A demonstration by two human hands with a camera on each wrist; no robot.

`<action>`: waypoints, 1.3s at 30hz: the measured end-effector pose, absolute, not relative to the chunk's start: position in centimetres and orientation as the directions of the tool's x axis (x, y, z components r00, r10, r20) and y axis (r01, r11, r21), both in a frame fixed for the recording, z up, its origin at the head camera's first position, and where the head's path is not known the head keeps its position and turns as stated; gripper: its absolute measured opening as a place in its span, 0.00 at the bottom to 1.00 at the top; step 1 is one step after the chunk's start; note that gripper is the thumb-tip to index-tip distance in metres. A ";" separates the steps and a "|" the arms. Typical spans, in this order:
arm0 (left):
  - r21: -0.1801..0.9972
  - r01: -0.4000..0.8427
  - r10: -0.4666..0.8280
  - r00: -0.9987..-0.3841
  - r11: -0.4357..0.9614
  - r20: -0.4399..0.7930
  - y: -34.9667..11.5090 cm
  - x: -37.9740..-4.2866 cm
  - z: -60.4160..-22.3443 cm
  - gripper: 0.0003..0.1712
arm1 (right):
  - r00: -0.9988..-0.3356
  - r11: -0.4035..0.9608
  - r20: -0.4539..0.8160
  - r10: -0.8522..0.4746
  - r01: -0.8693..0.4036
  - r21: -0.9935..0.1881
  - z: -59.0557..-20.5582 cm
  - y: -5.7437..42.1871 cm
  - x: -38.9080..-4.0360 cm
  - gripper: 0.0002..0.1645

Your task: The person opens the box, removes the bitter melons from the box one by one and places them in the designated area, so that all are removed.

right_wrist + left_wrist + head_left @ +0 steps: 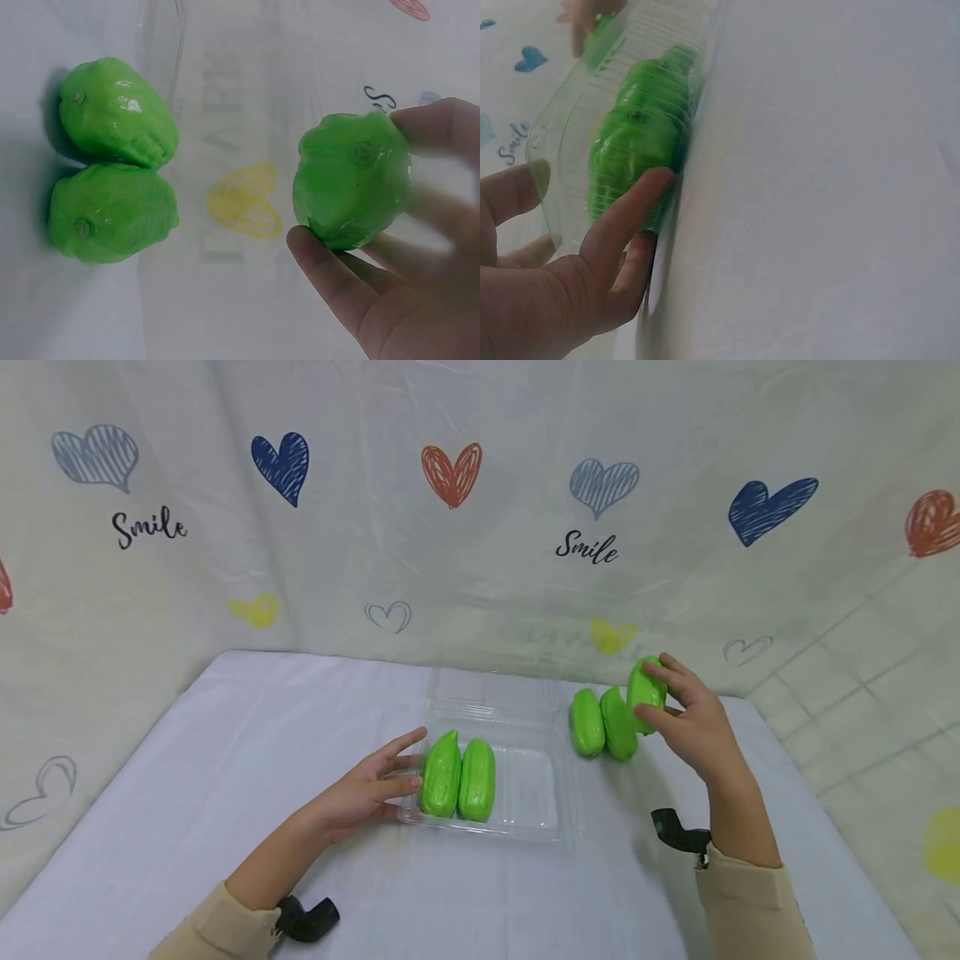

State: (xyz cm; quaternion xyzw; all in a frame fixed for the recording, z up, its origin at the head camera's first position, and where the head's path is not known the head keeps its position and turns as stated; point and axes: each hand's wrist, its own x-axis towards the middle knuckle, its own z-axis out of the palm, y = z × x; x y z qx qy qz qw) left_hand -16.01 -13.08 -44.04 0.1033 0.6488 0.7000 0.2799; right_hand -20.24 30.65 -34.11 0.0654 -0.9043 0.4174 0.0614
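My right hand (693, 718) holds a glossy green toy gourd (647, 693) between thumb and fingers. In the right wrist view this gourd (352, 180) is raised off the tabletop, its round end facing the camera. Just left of it, two more green gourds (588, 722) lie side by side on the cloth. My left hand (367, 789) rests at the left edge of a clear plastic box (528, 789), fingers spread and fairly straight against its side. Inside the box, two gourds (477, 779) lie next to each other on the left. In the left wrist view they show through the clear wall (562, 135).
The box's clear lid (487, 692) is folded back towards the rear of the table. A white cloth (300, 727) covers the table. Behind it hangs a pale curtain (510, 593) printed with hearts. Black wrist mounts (307, 920) sit at both sleeves.
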 end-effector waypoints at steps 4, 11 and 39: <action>0.967 -0.254 0.524 -0.824 0.001 -0.217 -13.1 -16.0 -44.0 0.45 | -0.984 0.634 0.166 -0.063 -0.168 -0.755 -34.2 30.8 -20.3 0.37; 0.967 -0.254 0.521 -0.825 0.003 -0.218 -13.1 -15.9 -43.9 0.44 | -0.988 0.641 0.143 -0.061 -0.149 -0.753 -34.6 31.3 -20.5 0.37; 0.966 -0.257 0.528 -0.821 0.000 -0.218 -13.1 -15.9 -44.0 0.45 | -0.990 0.707 0.136 -0.039 -0.123 -0.697 -36.6 32.8 -21.5 0.37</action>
